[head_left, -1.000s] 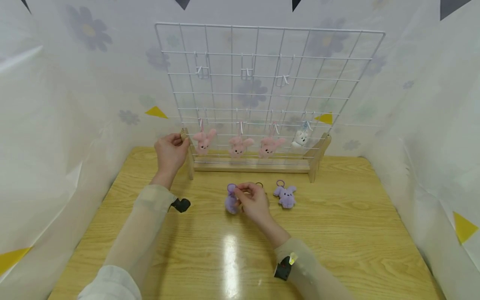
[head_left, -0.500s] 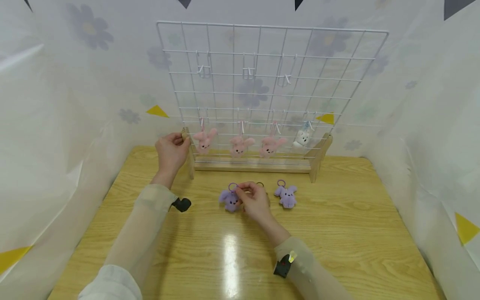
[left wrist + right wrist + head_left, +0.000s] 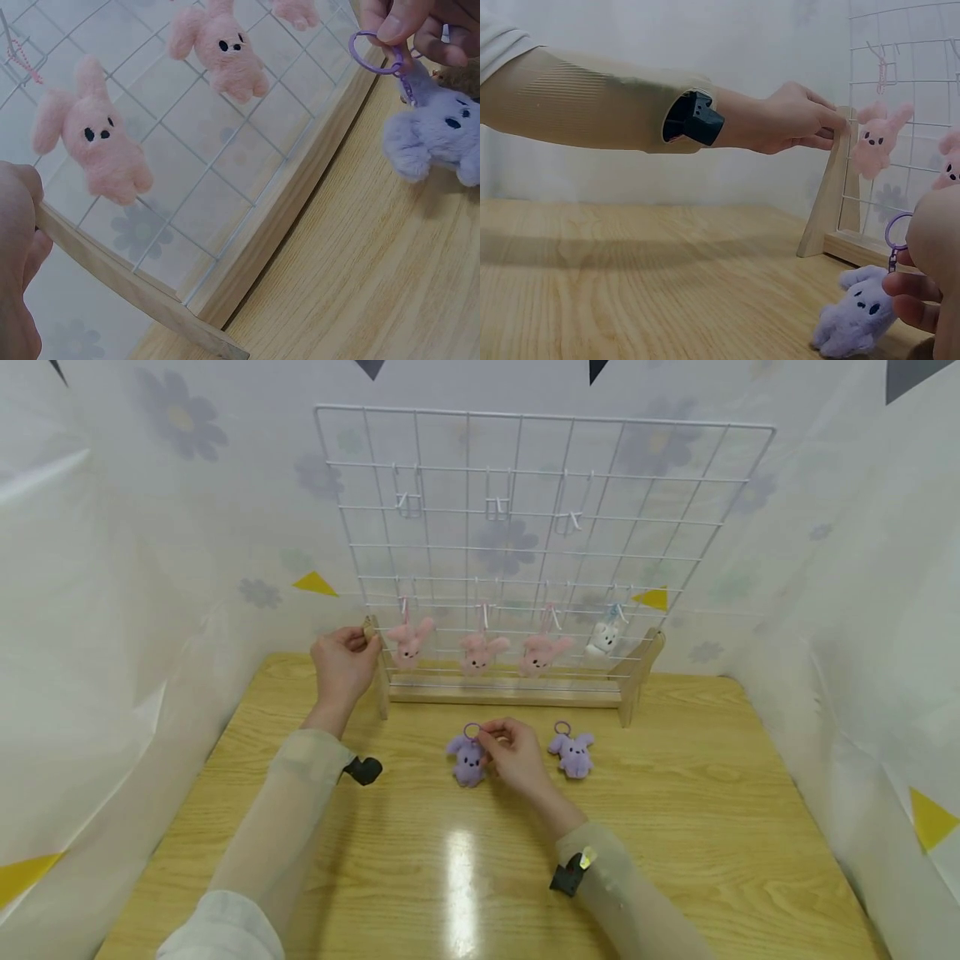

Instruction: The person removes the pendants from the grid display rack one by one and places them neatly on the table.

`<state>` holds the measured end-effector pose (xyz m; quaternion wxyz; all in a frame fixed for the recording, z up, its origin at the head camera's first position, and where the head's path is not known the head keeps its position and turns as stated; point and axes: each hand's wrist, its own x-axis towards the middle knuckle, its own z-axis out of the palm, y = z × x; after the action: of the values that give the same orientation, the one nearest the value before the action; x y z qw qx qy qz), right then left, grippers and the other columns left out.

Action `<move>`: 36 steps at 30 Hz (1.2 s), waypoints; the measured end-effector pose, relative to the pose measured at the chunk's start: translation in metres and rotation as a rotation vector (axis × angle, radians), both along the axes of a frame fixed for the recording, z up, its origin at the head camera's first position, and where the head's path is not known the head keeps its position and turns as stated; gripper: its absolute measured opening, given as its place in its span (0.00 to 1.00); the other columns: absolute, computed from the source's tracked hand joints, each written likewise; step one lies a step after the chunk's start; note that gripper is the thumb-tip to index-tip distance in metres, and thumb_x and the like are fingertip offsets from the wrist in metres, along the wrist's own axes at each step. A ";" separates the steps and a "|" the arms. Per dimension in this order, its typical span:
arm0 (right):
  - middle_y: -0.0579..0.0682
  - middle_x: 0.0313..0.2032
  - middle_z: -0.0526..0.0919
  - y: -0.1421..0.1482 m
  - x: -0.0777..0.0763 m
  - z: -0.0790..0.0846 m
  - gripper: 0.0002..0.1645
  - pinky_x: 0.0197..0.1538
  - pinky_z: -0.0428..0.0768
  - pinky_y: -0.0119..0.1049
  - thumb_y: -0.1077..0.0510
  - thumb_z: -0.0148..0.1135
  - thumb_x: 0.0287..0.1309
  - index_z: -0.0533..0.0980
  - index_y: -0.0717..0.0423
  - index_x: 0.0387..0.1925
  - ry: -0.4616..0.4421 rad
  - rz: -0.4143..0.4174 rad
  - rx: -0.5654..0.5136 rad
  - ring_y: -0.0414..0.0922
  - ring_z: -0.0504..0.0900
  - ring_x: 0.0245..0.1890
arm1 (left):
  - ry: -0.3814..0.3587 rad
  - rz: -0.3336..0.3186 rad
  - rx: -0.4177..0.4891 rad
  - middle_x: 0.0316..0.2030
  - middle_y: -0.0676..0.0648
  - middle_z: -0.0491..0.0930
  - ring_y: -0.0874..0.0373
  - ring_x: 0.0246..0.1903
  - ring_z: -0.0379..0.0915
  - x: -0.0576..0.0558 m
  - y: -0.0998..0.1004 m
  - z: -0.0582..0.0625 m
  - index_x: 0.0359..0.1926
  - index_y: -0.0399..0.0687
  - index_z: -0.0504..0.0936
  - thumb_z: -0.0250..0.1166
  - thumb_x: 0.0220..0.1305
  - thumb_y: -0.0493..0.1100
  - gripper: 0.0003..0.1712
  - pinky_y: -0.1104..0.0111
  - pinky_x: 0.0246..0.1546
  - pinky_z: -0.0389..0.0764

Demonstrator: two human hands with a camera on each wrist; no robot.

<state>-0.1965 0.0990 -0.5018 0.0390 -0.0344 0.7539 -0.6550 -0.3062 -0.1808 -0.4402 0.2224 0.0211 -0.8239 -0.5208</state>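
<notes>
My left hand (image 3: pixel 343 664) grips the top of the left upright (image 3: pixel 829 199) of a wooden stand. Between its thumb and fingers, my right hand (image 3: pixel 517 756) pinches the purple ring (image 3: pixel 373 69) of a purple plush rabbit keychain (image 3: pixel 468 763). That plush hangs below the ring, face toward me, low over the table; whether it touches the wood I cannot tell. Beside my right hand, a second purple plush keychain (image 3: pixel 574 754) lies with its ring pointing to the stand. Something brown and fuzzy (image 3: pixel 459 79) shows behind the held plush in the left wrist view, mostly hidden.
The stand holds a white wire grid (image 3: pixel 543 417). Pink plush rabbits (image 3: pixel 407 647) and a white plush (image 3: pixel 602 638) hang along its lower row. Higher up are several bare hooks (image 3: pixel 497 507). Flower-patterned sheeting surrounds the wooden table (image 3: pixel 675 827).
The purple plush in my right hand has swung from side-on to facing me and shifted slightly right. My right hand has risen a little. My left hand stays on the stand.
</notes>
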 end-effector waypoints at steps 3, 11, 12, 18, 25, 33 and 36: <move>0.58 0.40 0.86 0.001 -0.005 -0.001 0.07 0.21 0.79 0.36 0.66 0.62 0.75 0.81 0.68 0.48 0.019 0.019 0.032 0.59 0.86 0.29 | -0.001 -0.003 0.007 0.43 0.33 0.88 0.45 0.45 0.89 0.000 0.000 0.000 0.50 0.29 0.88 0.69 0.73 0.39 0.14 0.65 0.44 0.90; 0.57 0.38 0.86 0.002 -0.020 0.000 0.07 0.22 0.79 0.32 0.65 0.64 0.74 0.82 0.67 0.47 0.015 0.053 0.096 0.64 0.86 0.30 | -0.006 -0.006 0.023 0.43 0.34 0.89 0.46 0.44 0.89 0.001 0.000 0.000 0.49 0.30 0.89 0.69 0.72 0.39 0.14 0.69 0.42 0.89; 0.57 0.38 0.87 0.001 -0.022 0.000 0.07 0.23 0.80 0.32 0.65 0.64 0.74 0.82 0.67 0.47 0.022 0.055 0.106 0.64 0.86 0.30 | -0.009 -0.008 0.026 0.43 0.34 0.89 0.46 0.45 0.89 0.001 0.000 0.001 0.49 0.30 0.89 0.69 0.72 0.39 0.14 0.69 0.42 0.89; 0.56 0.36 0.86 0.002 -0.033 -0.002 0.06 0.21 0.77 0.29 0.67 0.64 0.73 0.82 0.68 0.45 0.070 0.072 0.165 0.63 0.86 0.29 | -0.032 -0.011 0.024 0.45 0.33 0.88 0.45 0.47 0.88 0.002 0.000 0.001 0.52 0.30 0.88 0.68 0.73 0.40 0.16 0.65 0.45 0.89; 0.56 0.35 0.85 0.005 -0.046 -0.005 0.05 0.20 0.80 0.31 0.68 0.64 0.71 0.82 0.69 0.42 0.099 0.129 0.222 0.62 0.86 0.28 | -0.041 -0.022 0.037 0.45 0.34 0.88 0.47 0.46 0.88 0.002 -0.001 0.001 0.52 0.31 0.88 0.68 0.74 0.41 0.16 0.66 0.44 0.89; 0.55 0.37 0.88 0.007 -0.059 -0.002 0.07 0.32 0.84 0.35 0.66 0.65 0.72 0.85 0.68 0.45 0.141 0.183 0.410 0.48 0.85 0.32 | -0.029 -0.023 0.033 0.44 0.34 0.89 0.47 0.45 0.89 0.002 -0.001 0.002 0.50 0.31 0.88 0.69 0.73 0.40 0.15 0.68 0.43 0.89; 0.54 0.38 0.88 0.008 -0.063 -0.003 0.08 0.33 0.84 0.35 0.65 0.65 0.72 0.85 0.67 0.45 0.138 0.194 0.452 0.47 0.85 0.35 | -0.028 -0.023 0.030 0.43 0.35 0.89 0.48 0.44 0.89 0.001 -0.001 0.001 0.50 0.31 0.89 0.69 0.73 0.40 0.14 0.68 0.42 0.89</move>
<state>-0.2597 0.1072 -0.5050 0.0568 -0.1414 0.8752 -0.4591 -0.3053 -0.1820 -0.4393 0.2046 0.0222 -0.8191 -0.5354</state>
